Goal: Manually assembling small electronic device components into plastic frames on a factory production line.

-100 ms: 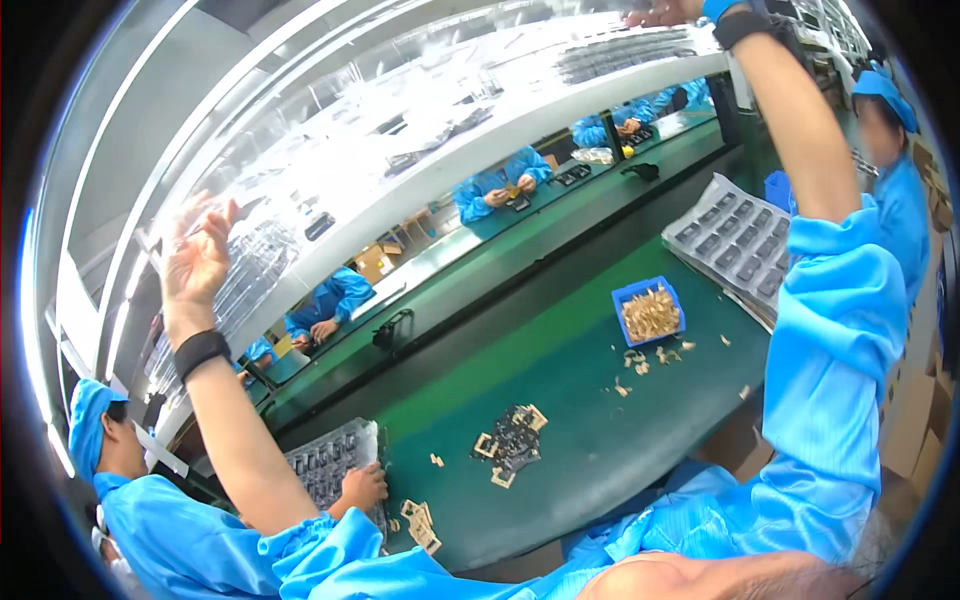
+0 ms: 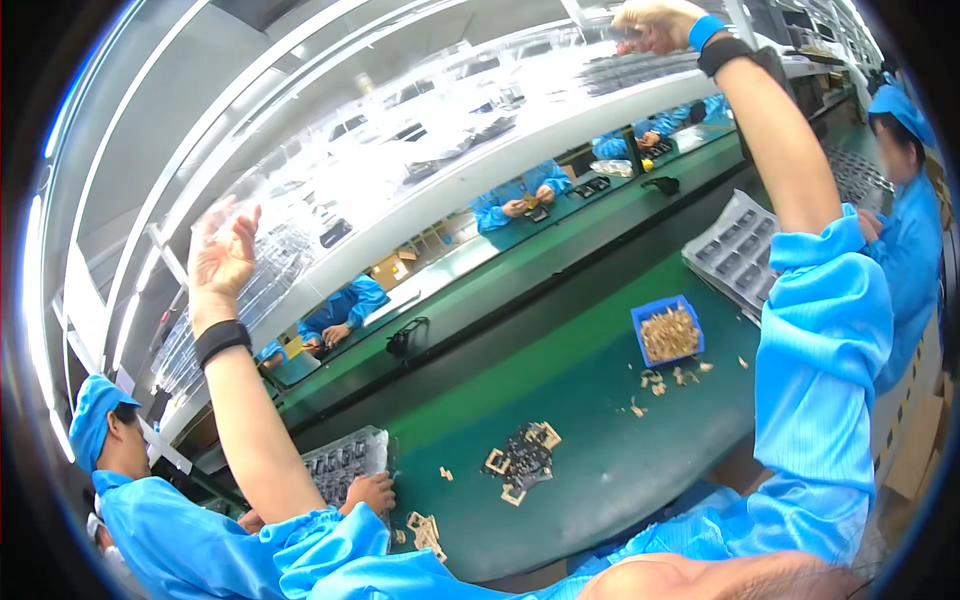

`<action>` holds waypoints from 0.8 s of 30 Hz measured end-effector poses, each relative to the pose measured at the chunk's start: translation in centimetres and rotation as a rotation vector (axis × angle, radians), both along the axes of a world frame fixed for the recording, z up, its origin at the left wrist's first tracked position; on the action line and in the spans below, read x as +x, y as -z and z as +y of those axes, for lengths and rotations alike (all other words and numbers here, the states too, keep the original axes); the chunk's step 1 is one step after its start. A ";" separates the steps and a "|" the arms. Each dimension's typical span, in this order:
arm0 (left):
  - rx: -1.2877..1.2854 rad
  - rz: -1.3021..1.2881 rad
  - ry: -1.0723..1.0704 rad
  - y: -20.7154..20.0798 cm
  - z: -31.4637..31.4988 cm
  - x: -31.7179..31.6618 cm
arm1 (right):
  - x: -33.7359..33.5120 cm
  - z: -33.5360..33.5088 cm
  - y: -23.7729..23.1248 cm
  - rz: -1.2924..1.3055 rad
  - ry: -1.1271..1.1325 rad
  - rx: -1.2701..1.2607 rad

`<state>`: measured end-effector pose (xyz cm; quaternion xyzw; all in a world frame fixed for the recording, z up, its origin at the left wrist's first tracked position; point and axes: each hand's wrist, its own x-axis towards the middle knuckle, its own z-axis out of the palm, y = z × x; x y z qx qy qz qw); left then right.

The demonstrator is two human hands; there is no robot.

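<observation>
My left hand point(image 2: 222, 262) is raised at the left end of a bright overhead shelf point(image 2: 450, 165), beside stacked clear plastic trays point(image 2: 275, 250). Its fingers are spread apart, and their tips fade into the glare. At the far right of the same shelf my right hand point(image 2: 660, 25) is held up with curled fingers, just above more stacked trays point(image 2: 635, 72). What those fingers hold, if anything, is hidden. Below, on the green work table point(image 2: 590, 480), lies a heap of black parts with tan frames point(image 2: 525, 460).
A blue bin point(image 2: 668, 330) of small tan pieces stands on the table, with loose pieces around it. Black parts fill a tray point(image 2: 735, 245) at the right and another point(image 2: 350, 460) at the left, where a co-worker's hand point(image 2: 372, 492) rests. Another person point(image 2: 910, 240) stands at the right.
The whole view has shifted slightly to the right. My right hand has come lower, and its curled fingers show more fully. My left hand keeps its place at the shelf.
</observation>
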<state>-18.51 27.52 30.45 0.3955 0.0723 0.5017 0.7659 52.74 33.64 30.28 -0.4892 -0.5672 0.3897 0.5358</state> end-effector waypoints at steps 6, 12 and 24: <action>0.132 0.122 -0.344 0.3 7.1 -3.7 | -10.5 4.8 2.7 -0.004 0.053 0.149; 0.134 0.082 -0.350 1.1 13.9 -2.5 | -12.2 10.5 6.2 0.061 0.165 0.302; 0.028 0.008 -0.706 3.5 21.8 1.2 | -12.3 13.4 9.0 -0.436 0.277 0.625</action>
